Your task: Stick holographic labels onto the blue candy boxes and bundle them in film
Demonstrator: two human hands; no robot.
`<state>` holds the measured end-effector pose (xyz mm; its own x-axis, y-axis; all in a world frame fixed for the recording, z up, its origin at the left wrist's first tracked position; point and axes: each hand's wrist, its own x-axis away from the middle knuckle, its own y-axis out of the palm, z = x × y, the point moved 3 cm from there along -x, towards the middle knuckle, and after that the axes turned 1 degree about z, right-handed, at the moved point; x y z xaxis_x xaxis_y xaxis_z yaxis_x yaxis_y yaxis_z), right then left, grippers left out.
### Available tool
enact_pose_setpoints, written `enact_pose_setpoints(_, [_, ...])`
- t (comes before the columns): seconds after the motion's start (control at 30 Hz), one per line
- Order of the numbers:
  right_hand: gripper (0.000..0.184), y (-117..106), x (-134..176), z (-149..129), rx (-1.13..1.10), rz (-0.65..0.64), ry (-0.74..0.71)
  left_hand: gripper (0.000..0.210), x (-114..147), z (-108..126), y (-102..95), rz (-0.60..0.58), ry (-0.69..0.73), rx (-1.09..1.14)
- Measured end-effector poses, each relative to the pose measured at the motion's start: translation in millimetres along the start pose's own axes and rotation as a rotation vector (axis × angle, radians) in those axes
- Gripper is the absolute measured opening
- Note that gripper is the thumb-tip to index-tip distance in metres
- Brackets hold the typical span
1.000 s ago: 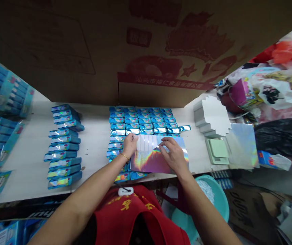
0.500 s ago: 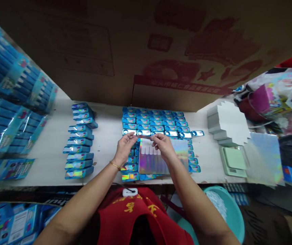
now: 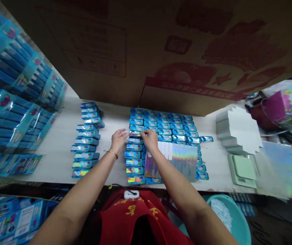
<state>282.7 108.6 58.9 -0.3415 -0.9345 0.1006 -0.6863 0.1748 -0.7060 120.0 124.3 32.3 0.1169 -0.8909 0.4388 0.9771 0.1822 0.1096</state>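
My left hand (image 3: pixel 119 140) and my right hand (image 3: pixel 150 139) pinch the two ends of a narrow shiny sticker strip (image 3: pixel 135 134). They hold it stretched over the left column of a block of small blue boxes (image 3: pixel 133 154). Whether the strip touches a box I cannot tell. Below my right wrist lies a silvery rainbow sticker sheet (image 3: pixel 178 160), on top of the boxes, with several pale blank slots where strips are gone. More blue tins (image 3: pixel 178 132) stand in rows beyond it.
A large cardboard box (image 3: pixel 140 75) walls off the back. Stacked blue boxes (image 3: pixel 86 141) and shelved packs (image 3: pixel 15 112) are at left. At right sit white card stacks (image 3: pixel 240 129), a green scale (image 3: pixel 243 170) and more shiny sheets (image 3: pixel 275 170). A teal basin (image 3: pixel 241 221) is below.
Both hands have moved from above the sheet's upper edge to the left column of boxes, carrying the strip. The view has shifted a little.
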Motion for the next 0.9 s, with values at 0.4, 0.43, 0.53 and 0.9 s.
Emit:
enact_pose_setpoints(0.4, [0.02, 29, -5, 1, 0.33, -0.032, -0.025, 0.037, -44, -26, -8.1, -0.024, 0.043, -0.163])
enact_pose_setpoints(0.43, [0.021, 30, -5, 1, 0.362, -0.042, -0.039, 0.038, -45, -29, -7.2, -0.033, 0.049, -0.177])
enact_pose_setpoints(0.53, [0.024, 25, -3, -2, 0.481, -0.034, -0.092, 0.037, -48, -38, -3.4, -0.038, 0.087, -0.263])
enact_pose_setpoints(0.9, [0.036, -6, 15, -10, 0.592, -0.208, -0.396, 0.025, -29, -20, 6.4, 0.099, 0.282, -0.475])
